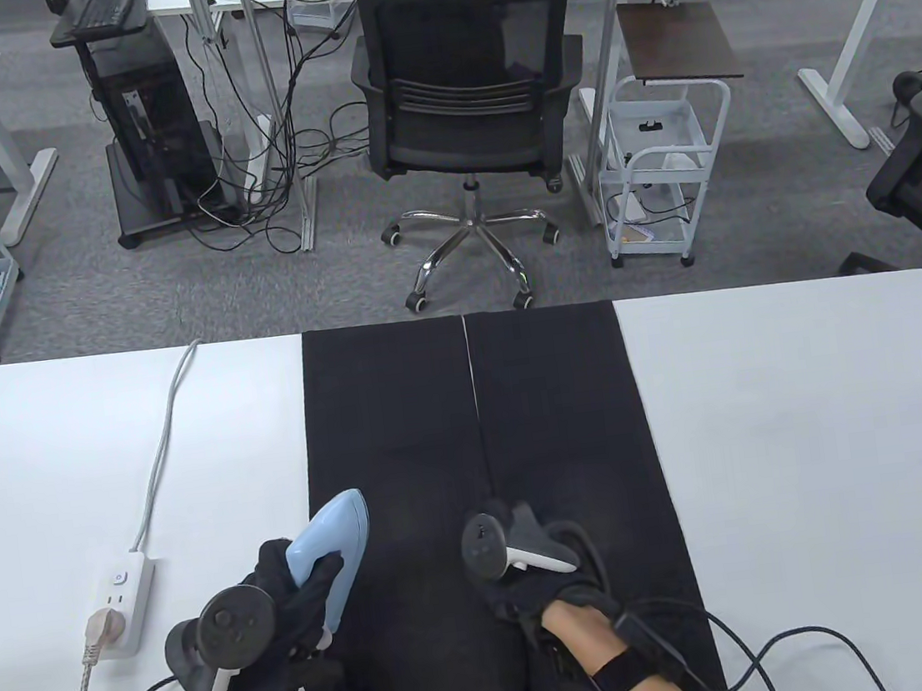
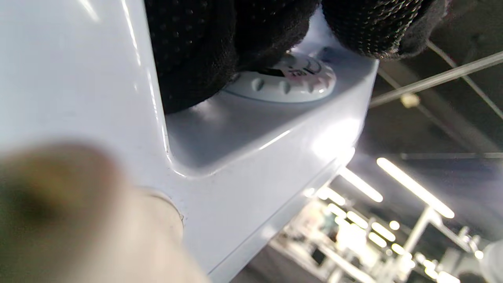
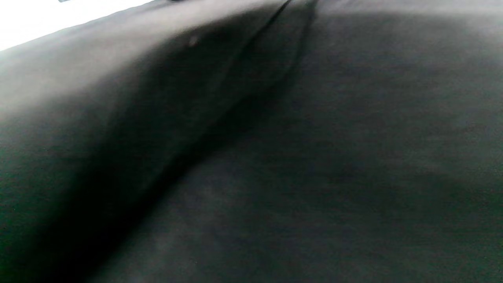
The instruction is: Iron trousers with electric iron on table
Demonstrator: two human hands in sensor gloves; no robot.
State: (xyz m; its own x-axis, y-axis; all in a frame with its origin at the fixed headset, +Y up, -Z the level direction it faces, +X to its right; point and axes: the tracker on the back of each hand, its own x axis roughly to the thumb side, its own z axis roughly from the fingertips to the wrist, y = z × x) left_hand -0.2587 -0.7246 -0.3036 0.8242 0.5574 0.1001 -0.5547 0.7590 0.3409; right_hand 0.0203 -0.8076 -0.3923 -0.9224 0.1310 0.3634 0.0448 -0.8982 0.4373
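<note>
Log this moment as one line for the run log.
left hand: grips light-blue electric iron | right hand: rests on black trousers | white table

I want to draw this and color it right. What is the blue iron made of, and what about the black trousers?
The iron looks like smooth, glossy pale-blue plastic: the left wrist view shows bright light streaks on its shell. The trousers look like matte black woven cloth, probably soft, since they show no shine and a gentle fold up close.
</note>
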